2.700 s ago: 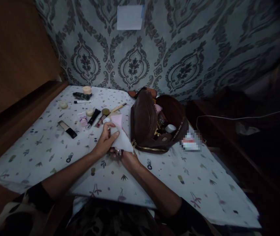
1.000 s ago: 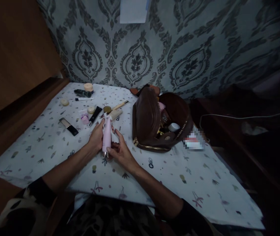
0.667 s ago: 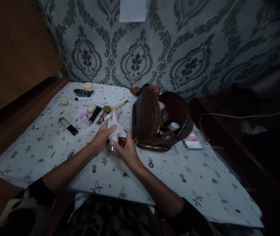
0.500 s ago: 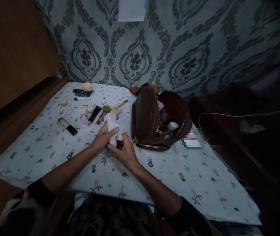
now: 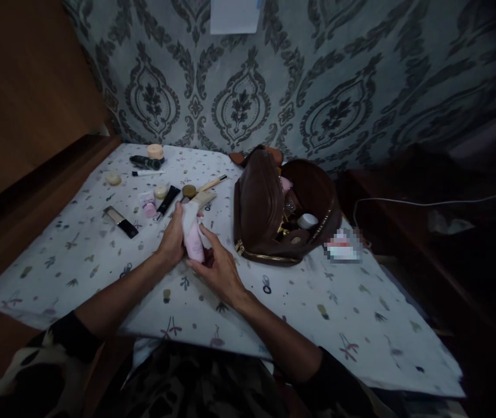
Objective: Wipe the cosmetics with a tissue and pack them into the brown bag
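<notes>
A pink squeeze tube (image 5: 194,246) stands tilted between my two hands above the near part of the table. Around its upper part lies a white wipe or cloth (image 5: 190,216). My left hand (image 5: 172,237) is closed round the tube's left side, with the cloth under its fingers. From the right, my right hand (image 5: 220,262) grips the tube low down, its thumb near the bottom end and its index finger along the side. The other fingers of that hand are partly hidden. Just beyond the tube lies a beige flat tube (image 5: 205,200).
An unzipped brown bag (image 5: 257,212) with a white-lidded jar (image 5: 307,221) inside stands to the right. On the left lie a black tube (image 5: 168,201), a small pink-and-white tube (image 5: 147,204), a black-and-silver case (image 5: 120,222), a brush (image 5: 212,183) and several jars. The patterned tablecloth (image 5: 248,325) reaches the wall.
The cloth has moved up the tube, baring its lower pink part. My left hand has shifted slightly left, and my right index finger now lies along the tube's side.
</notes>
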